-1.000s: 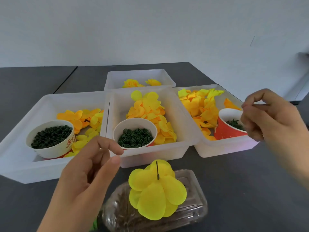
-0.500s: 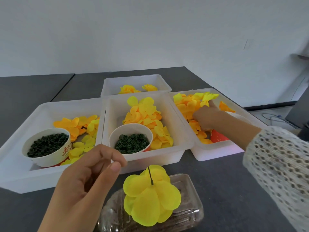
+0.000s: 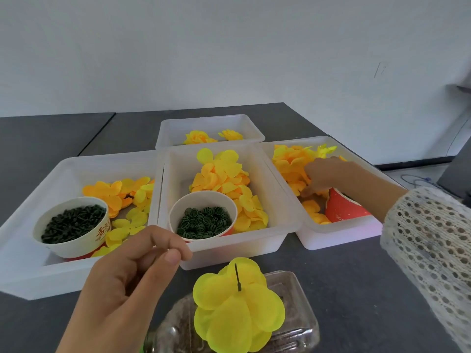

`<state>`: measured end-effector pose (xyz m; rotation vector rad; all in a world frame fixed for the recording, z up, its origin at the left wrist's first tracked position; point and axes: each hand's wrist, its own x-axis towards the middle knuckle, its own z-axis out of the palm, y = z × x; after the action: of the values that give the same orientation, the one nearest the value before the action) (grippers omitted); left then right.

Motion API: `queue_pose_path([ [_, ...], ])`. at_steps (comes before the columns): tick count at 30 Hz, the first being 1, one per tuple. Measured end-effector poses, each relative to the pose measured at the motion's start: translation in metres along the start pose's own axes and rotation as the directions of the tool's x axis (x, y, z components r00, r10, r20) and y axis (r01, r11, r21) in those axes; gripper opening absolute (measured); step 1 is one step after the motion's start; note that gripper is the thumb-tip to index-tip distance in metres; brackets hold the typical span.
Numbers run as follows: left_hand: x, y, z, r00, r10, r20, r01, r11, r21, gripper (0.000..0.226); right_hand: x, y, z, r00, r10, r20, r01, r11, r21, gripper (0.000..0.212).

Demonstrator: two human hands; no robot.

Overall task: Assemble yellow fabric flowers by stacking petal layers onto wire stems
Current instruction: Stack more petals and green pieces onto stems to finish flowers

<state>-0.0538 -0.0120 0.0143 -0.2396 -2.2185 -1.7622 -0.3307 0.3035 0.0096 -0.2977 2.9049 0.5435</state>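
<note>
The left hand (image 3: 132,284) is raised near the camera, thumb and forefinger pinching a thin wire stem (image 3: 163,249). Just right of it, a yellow petal layer (image 3: 237,309) sits threaded on a dark upright stem (image 3: 237,277) over a clear plastic bottle (image 3: 293,327) on the tabletop (image 3: 356,289). The right hand (image 3: 323,174) reaches into the right white bin (image 3: 339,233), fingers curled into the orange petals (image 3: 290,161); its exact grip I cannot tell

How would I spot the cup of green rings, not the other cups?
Start at the middle white tray, the one directly behind the yellow flower on its wire stem. The cup of green rings stands in its near left corner. Its contents are open round rings, whereas the left tray's bowl holds darker, denser bits.
</note>
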Motion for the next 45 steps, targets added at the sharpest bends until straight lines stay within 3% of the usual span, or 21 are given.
queue_pose_path([
  [5, 0.000, -0.003, -0.003, 1.000, -0.020, -0.009, 0.020, 1.000, -0.017, 0.071, -0.010, 0.018, -0.013, 0.978, -0.016, -0.208, 0.074, 0.958, 0.278, 0.049],
  [10, 0.001, -0.003, -0.002, 1.000, -0.021, -0.001, 0.020, 0.999, -0.049, 0.070, -0.024, 0.042, -0.025, 0.924, 0.024, -0.381, 0.174, 0.861, 0.478, 0.026],
  [13, 0.001, -0.002, 0.001, 1.000, -0.018, 0.002, 0.018, 0.998, -0.059, 0.070, -0.029, 0.051, -0.026, 0.909, 0.075, -0.409, 0.207, 0.772, 0.601, 0.023],
  [18, 0.001, 0.002, 0.005, 1.000, -0.003, -0.001, 0.003, 0.999, -0.045, 0.071, -0.037, 0.054, -0.024, 0.937, 0.095, -0.337, 0.232, 0.554, 0.799, 0.023],
  [22, 0.002, 0.007, 0.005, 1.000, 0.001, 0.011, 0.000, 0.998, -0.057, 0.070, -0.045, 0.048, -0.027, 0.929, 0.129, -0.346, 0.236, 0.511, 0.826, 0.021],
  [25, 0.002, 0.008, 0.005, 1.000, 0.003, 0.000, -0.003, 0.998, -0.057, 0.070, -0.059, 0.039, -0.039, 0.912, 0.180, -0.370, 0.271, 0.412, 0.870, 0.020],
  [29, 0.004, 0.010, 0.006, 1.000, 0.007, -0.005, -0.008, 0.997, -0.082, 0.069, -0.100, 0.014, -0.066, 0.908, 0.132, -0.397, 0.371, 0.185, 0.910, 0.019],
  [33, 0.010, 0.026, 0.014, 0.998, 0.019, 0.059, -0.014, 0.996, -0.089, 0.041, -0.150, -0.018, -0.092, 0.888, -0.028, -0.459, 0.454, -0.103, 0.885, 0.022],
  [38, 0.010, 0.047, 0.031, 0.991, 0.042, 0.127, -0.046, 0.999, 0.028, 0.061, -0.195, -0.057, -0.107, 0.800, -0.260, -0.541, 0.424, -0.393, 0.816, 0.023],
  [41, 0.008, 0.056, 0.038, 0.985, 0.052, 0.162, -0.048, 0.998, -0.032, 0.053, -0.205, -0.075, -0.104, 0.807, -0.298, -0.511, 0.364, -0.430, 0.826, 0.019],
  [45, 0.007, 0.064, 0.034, 0.979, 0.107, 0.173, -0.093, 0.992, -0.088, 0.040, -0.211, -0.088, -0.091, 0.864, -0.318, -0.390, 0.266, -0.370, 0.890, 0.026],
])
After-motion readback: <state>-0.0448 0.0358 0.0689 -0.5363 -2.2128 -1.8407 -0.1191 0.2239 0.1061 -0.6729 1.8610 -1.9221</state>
